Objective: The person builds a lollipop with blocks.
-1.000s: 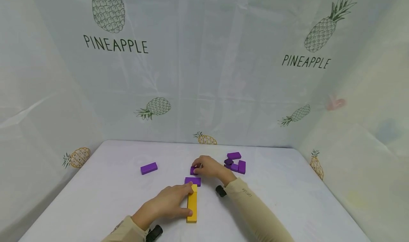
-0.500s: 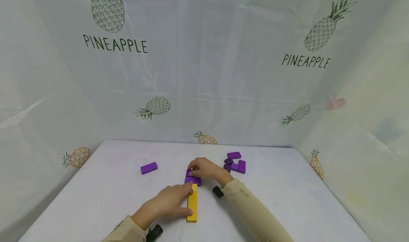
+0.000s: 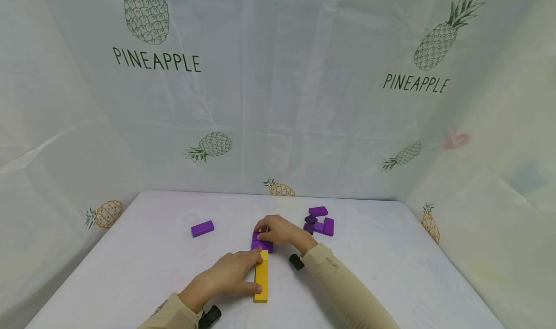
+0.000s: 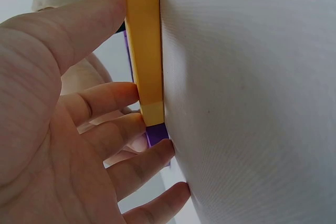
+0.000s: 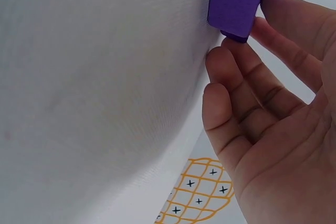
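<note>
Pinched by the right hand point(image 3: 281, 229), the small purple block point(image 3: 255, 235) has now met the wide purple block point(image 3: 263, 246), extending the worktop point(image 3: 369, 271) layout, the left hand point(image 3: 230, 275), fingers spread, touching the yellow bar point(image 3: 261, 277)

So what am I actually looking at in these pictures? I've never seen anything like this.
There is no machine here, just a person's bare left hand and right hand. The widest picture comes from a camera worn on the head, looking forward and down. The other two come from cameras on the wrists, close to each hand's work.

On the white table lie a yellow bar, a lone purple block and a group of purple blocks. The left hand touches the yellow bar; the right hand pinches a small purple block just behind a longer purple block.
</note>
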### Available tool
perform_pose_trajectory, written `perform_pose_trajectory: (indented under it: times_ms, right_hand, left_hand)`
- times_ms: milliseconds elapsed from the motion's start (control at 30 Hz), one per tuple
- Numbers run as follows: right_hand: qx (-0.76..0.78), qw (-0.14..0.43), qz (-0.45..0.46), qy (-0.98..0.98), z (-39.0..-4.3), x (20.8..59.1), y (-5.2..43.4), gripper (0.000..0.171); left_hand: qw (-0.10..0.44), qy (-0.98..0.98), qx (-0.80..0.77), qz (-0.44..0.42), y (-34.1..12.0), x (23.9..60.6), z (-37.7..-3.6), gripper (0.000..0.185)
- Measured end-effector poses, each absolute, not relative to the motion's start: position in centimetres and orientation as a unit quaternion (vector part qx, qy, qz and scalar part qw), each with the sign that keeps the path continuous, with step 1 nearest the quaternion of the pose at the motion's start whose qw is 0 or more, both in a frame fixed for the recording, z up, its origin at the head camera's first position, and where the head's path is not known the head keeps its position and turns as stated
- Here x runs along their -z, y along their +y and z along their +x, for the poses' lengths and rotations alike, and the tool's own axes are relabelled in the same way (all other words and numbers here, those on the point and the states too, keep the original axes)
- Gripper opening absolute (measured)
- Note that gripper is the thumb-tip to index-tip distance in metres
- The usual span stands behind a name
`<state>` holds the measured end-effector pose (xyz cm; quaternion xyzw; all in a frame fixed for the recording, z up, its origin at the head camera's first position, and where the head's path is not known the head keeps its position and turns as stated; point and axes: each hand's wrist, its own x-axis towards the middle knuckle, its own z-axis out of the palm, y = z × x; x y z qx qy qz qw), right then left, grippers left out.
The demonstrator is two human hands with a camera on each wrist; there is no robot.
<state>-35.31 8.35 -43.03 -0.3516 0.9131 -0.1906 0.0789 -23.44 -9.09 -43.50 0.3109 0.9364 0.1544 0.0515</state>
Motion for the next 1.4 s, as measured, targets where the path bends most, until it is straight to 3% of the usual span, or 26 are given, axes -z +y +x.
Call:
perform_pose_trajectory:
  times_ms: [433, 800, 1200, 1400]
  right_hand:
    - [0.204, 0.086, -0.339, 0.914, -35.2, 42.7, 9.0, 0.028]
    - [0.223, 0.035, -0.305, 0.925, -34.5, 41.5, 14.1, 0.033]
    - [0.22, -0.031, -0.305, 0.926, -34.1, 41.3, 19.7, 0.021]
    - [0.208, -0.028, -0.316, 0.925, -34.3, 41.6, 20.8, 0.012]
  left_hand:
    - [0.051, 0.937, -0.152, 0.311, -9.1, 43.7, -23.5, 0.061]
    - [0.064, 0.94, -0.154, 0.297, -9.0, 43.6, -23.4, 0.064]
    - [0.062, 0.94, -0.153, 0.298, -9.0, 43.6, -23.3, 0.065]
    - [0.066, 0.941, -0.15, 0.296, -9.0, 43.5, -23.2, 0.065]
